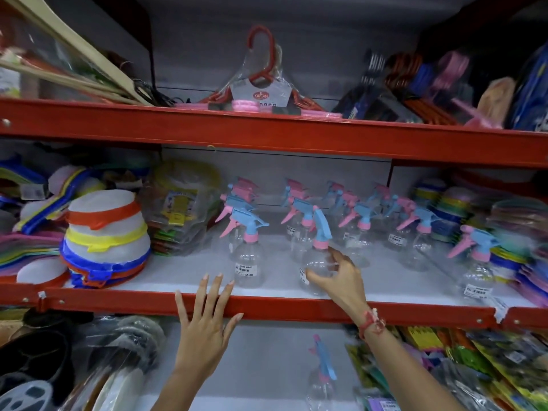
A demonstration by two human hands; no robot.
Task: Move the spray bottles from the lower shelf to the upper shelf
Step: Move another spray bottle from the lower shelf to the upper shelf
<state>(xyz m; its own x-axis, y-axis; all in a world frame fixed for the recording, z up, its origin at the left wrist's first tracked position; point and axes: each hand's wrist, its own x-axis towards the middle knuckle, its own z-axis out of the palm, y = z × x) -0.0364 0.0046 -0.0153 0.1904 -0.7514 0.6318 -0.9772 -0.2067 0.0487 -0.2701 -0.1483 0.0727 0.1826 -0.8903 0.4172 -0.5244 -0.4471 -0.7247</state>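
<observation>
Two bare hands reach in from the bottom edge. Nearest, at about six o'clock, the left hand (204,330) lies with fingers spread wide and palm flat against the red front rail (296,310) of the middle shelf, holding nothing. Below that rail, at five o'clock, one spray bottle (321,378) stands alone on the lower shelf (267,351), its blue and pink head blurred. The right hand (341,280), with a red band (372,323) on its wrist, reaches over the rail; its thumb and fingers are curved around the clear belly of a front-row bottle (318,262), touching it, though whether the grip is firm cannot be told. That bottle's blue trigger head tilts toward one o'clock. Just to its left, at nine o'clock from the hand, another clear bottle (249,262) stands upright with a white price label. Farther back on the white middle shelf (189,274) stand rows of the same bottles, roughly a dozen in all; motion blur prevents an exact count. One of them (477,271) stands apart at three o'clock. At nine o'clock sits a stack of round strainers (106,235) with orange, yellow and blue rims. Farthest, at twelve o'clock, one wrapped pack of red hangers (261,84) leans on the top shelf (267,129).
</observation>
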